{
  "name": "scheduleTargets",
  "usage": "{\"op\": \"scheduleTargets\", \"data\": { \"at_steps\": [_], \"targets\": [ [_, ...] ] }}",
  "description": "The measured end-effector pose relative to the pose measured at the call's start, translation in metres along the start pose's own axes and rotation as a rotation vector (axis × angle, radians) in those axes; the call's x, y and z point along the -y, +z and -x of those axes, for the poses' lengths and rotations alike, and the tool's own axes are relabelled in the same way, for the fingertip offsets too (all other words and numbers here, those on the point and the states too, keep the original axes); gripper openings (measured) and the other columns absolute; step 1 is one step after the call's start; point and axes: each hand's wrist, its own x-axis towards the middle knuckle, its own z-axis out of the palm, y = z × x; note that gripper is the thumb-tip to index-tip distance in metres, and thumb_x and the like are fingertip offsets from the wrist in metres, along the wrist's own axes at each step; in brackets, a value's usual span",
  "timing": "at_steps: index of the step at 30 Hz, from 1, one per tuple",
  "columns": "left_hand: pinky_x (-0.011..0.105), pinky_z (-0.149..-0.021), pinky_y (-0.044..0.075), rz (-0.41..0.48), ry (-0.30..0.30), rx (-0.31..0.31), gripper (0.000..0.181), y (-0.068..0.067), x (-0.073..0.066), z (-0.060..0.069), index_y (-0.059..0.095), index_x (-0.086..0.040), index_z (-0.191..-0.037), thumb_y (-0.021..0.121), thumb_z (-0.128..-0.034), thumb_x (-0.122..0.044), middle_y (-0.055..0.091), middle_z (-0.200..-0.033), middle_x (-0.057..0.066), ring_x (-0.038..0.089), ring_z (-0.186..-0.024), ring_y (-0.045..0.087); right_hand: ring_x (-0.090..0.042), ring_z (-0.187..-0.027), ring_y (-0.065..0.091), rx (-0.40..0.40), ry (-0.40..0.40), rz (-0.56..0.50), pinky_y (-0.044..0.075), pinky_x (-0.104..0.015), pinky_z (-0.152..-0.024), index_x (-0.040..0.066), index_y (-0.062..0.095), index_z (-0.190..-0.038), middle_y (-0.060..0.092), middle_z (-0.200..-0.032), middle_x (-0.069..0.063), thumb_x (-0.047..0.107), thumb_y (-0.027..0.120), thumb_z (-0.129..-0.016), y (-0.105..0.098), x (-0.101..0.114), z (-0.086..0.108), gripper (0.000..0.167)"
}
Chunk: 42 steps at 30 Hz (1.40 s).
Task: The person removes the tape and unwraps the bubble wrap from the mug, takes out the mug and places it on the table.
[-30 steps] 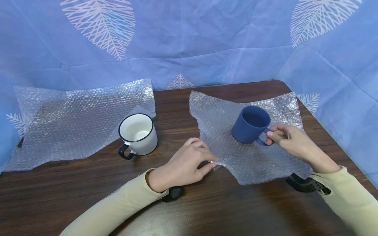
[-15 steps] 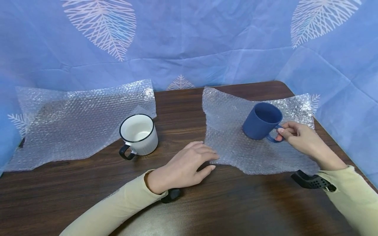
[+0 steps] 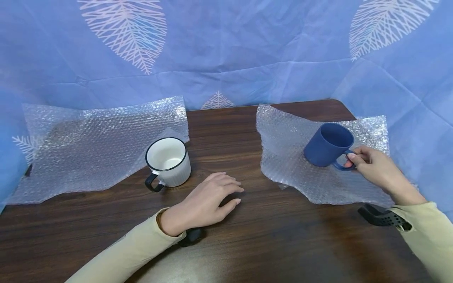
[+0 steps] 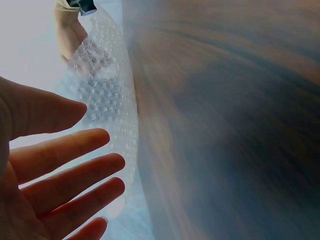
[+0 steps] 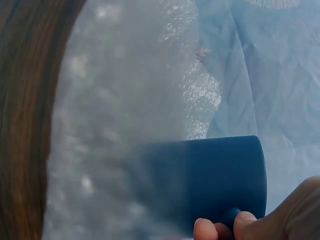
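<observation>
A blue mug (image 3: pixel 323 147) stands on a sheet of bubble wrap (image 3: pixel 286 157) at the right of the table. My right hand (image 3: pixel 376 169) pinches the mug's handle between thumb and fingers. In the right wrist view the mug (image 5: pixel 220 175) shows side-on, with fingertips at its handle. My left hand (image 3: pixel 203 200) is over the table left of that wrap, apart from it. Its fingers (image 4: pixel 65 165) are spread and nearly straight in the left wrist view, holding nothing. Left of it stands a white mug (image 3: pixel 173 169) with a black rim and black handle.
A second bubble wrap sheet (image 3: pixel 92 157) lies at the left, partly behind the white mug. The dark wooden table (image 3: pixel 269 236) has a rounded far right corner. A blue cloth (image 3: pixel 255 39) with white leaf prints hangs behind and at the sides.
The blue mug, the right hand and the wrap beneath have shifted right. My left hand let go of the wrap's near left edge and drew back left.
</observation>
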Motion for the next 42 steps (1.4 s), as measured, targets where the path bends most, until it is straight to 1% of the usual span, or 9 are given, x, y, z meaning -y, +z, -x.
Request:
{"op": "scheduleTargets", "data": {
  "at_steps": [5,9,11,14,18,21,28,33,42],
  "targets": [
    [0.043,-0.112,0.031,0.013,-0.045,-0.023,0.026,-0.003,0.004,0.012,0.069,-0.011,-0.116,0.061,-0.0943,-0.024,0.064,-0.123,0.005,0.023,-0.123,0.054,0.008,-0.072,0.057,0.002,-0.006,-0.040,0.052,-0.022,-0.066,-0.010,0.049,-0.114,0.069,-0.089,-0.008,0.024,0.035,-0.105,0.000,-0.002,0.000,0.038],
    [0.042,-0.110,0.033,0.004,-0.057,-0.058,0.024,-0.006,0.008,0.019,0.069,-0.012,-0.113,0.062,-0.0935,-0.024,0.065,-0.120,0.003,0.021,-0.120,0.055,-0.007,-0.074,0.062,-0.025,-0.005,0.021,0.049,-0.028,-0.062,-0.008,0.051,-0.109,0.068,-0.093,-0.019,0.026,0.033,-0.105,0.005,0.003,0.002,0.039],
    [0.040,-0.109,0.035,0.000,-0.055,-0.078,0.023,-0.007,0.009,0.021,0.070,-0.012,-0.112,0.062,-0.0932,-0.024,0.066,-0.119,0.003,0.020,-0.119,0.056,-0.022,-0.077,0.066,-0.037,0.008,0.026,0.050,-0.034,-0.063,-0.008,0.051,-0.111,0.067,-0.097,-0.022,0.028,0.032,-0.105,0.007,0.006,0.004,0.041],
    [0.040,-0.107,0.037,0.001,-0.054,-0.109,0.022,-0.011,0.011,0.025,0.070,-0.012,-0.111,0.063,-0.0926,-0.023,0.066,-0.118,0.003,0.020,-0.117,0.057,-0.009,-0.076,0.066,-0.068,0.000,-0.032,0.054,-0.033,-0.067,-0.010,0.050,-0.113,0.066,-0.098,-0.023,0.027,0.032,-0.105,0.008,0.012,0.006,0.041],
    [0.041,-0.104,0.040,-0.003,-0.072,-0.135,0.022,-0.015,0.013,0.031,0.070,-0.012,-0.110,0.065,-0.0915,-0.023,0.066,-0.117,0.004,0.021,-0.115,0.057,0.017,-0.071,0.053,-0.104,-0.035,-0.097,0.052,-0.014,-0.067,-0.009,0.050,-0.117,0.068,-0.094,-0.011,0.028,0.034,-0.105,0.006,0.027,0.008,0.042],
    [0.041,-0.102,0.042,-0.008,-0.082,-0.149,0.022,-0.016,0.014,0.035,0.070,-0.011,-0.109,0.066,-0.0909,-0.022,0.066,-0.117,0.004,0.020,-0.114,0.058,0.018,-0.072,0.055,-0.116,-0.065,-0.094,0.049,-0.010,-0.065,-0.008,0.051,-0.119,0.069,-0.091,-0.005,0.030,0.037,-0.104,0.005,0.043,0.009,0.044],
    [0.041,-0.099,0.045,-0.005,-0.084,-0.154,0.022,-0.016,0.017,0.039,0.070,-0.010,-0.109,0.066,-0.0907,-0.022,0.066,-0.117,0.004,0.019,-0.112,0.059,0.014,-0.071,0.059,-0.101,-0.130,-0.127,0.051,-0.013,-0.065,-0.009,0.052,-0.121,0.070,-0.095,-0.017,0.027,0.041,-0.103,0.013,0.077,0.014,0.042],
    [0.040,-0.096,0.046,-0.008,-0.095,-0.149,0.021,-0.016,0.018,0.040,0.071,-0.011,-0.108,0.066,-0.0909,-0.022,0.066,-0.117,0.004,0.018,-0.111,0.059,0.011,-0.071,0.062,-0.099,-0.165,-0.153,0.052,-0.014,-0.066,-0.006,0.055,-0.114,0.070,-0.092,-0.015,0.027,0.043,-0.103,0.020,0.095,0.017,0.038],
    [0.039,-0.092,0.049,-0.011,-0.088,-0.179,0.020,-0.015,0.018,0.041,0.071,-0.010,-0.106,0.067,-0.0897,-0.021,0.066,-0.115,0.004,0.019,-0.109,0.060,0.002,-0.079,0.068,-0.047,-0.191,-0.212,0.055,-0.022,-0.075,-0.004,0.055,-0.116,0.070,-0.093,-0.012,0.030,0.045,-0.102,0.027,0.123,0.020,0.039]
  ]
}}
